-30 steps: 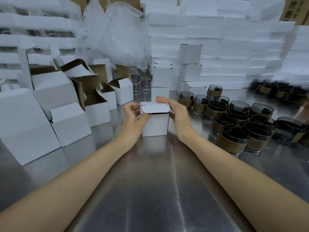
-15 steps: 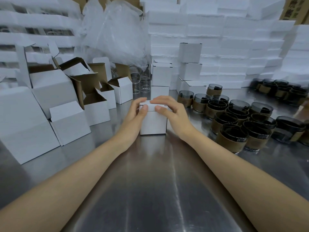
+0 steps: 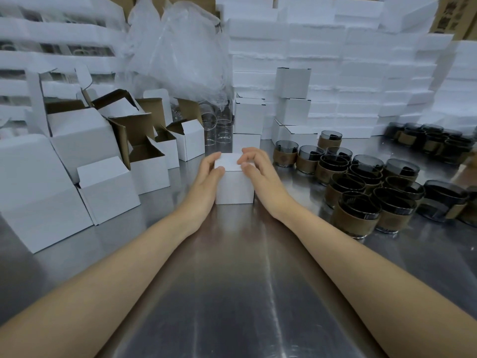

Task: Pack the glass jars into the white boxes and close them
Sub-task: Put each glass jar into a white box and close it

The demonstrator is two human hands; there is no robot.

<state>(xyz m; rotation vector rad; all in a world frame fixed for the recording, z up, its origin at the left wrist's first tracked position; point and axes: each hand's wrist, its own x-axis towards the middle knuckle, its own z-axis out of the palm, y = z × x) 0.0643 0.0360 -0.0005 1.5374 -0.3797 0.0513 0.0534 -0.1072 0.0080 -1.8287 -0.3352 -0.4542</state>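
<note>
Gripping the box (image 3: pixel 233 186) from both sides, the two hands hold it upright on the table (image 3: pixel 232 293), straight ahead of the person. The lid lies flat and closed. Whether a jar is inside cannot be seen.

The left hand (image 3: pixel 206 177) lies against the left wall of the box. Its thumb sits at the near top corner, and its fingers curl over the left edge of the lid.

The right hand (image 3: pixel 262 174) lies against the right wall. Its fingers are bent, with the tips and the thumb pressing on the right part of the lid.

The jars (image 3: pixel 361 195) stand upright in a tight cluster on the table to the right of the box, near it but apart. Each is dark glass with a brown band. A second group stands farther back on the right.

The open boxes (image 3: pixel 147 166) stand to the left with their flaps raised, showing brown inside.

The closed boxes (image 3: pixel 293 99) are stacked behind the held box.

Clear glasses (image 3: pixel 215 127) stand between the open boxes and the closed ones, under a crumpled plastic bag (image 3: pixel 180 47).

White foam slabs (image 3: pixel 361 63) are piled along the back.
</note>
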